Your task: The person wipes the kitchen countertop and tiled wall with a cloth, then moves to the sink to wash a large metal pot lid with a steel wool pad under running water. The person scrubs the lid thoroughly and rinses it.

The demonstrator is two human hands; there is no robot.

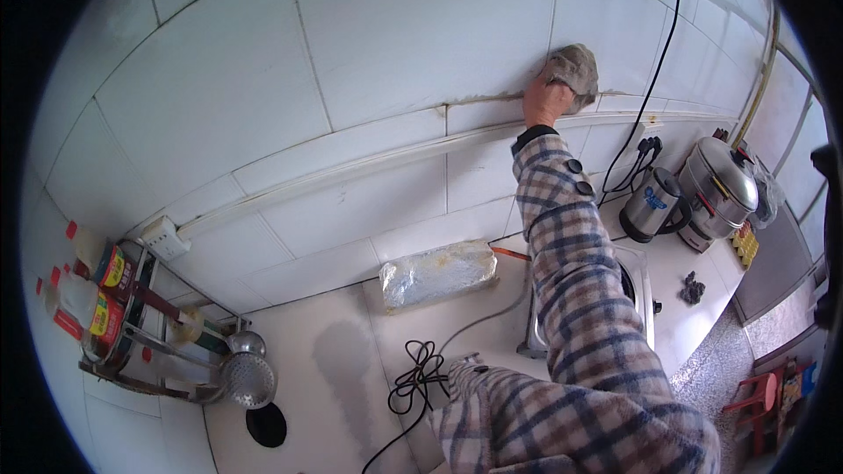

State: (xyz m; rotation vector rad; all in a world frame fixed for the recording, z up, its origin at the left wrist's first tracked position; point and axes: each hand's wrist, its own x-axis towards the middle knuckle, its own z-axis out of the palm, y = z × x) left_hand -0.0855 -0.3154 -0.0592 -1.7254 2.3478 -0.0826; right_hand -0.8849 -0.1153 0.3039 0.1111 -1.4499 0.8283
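Observation:
My right hand grips a crumpled grey-brown cloth and presses it against the white wall tiles, near a stained grout line. A plaid sleeve with two dark buttons covers that arm, which reaches up over the counter and hides part of a metal gas stove. Just below the hand, a white cable trunking runs along the wall. My left hand is out of view. A foil-wrapped block lies on the counter against the wall, left of the arm.
At left, a wall rack holds sauce bottles and a perforated skimmer. A coiled black cable lies on the white counter. Right of the arm stand an electric kettle, a steamer pot and a steel-wool scourer.

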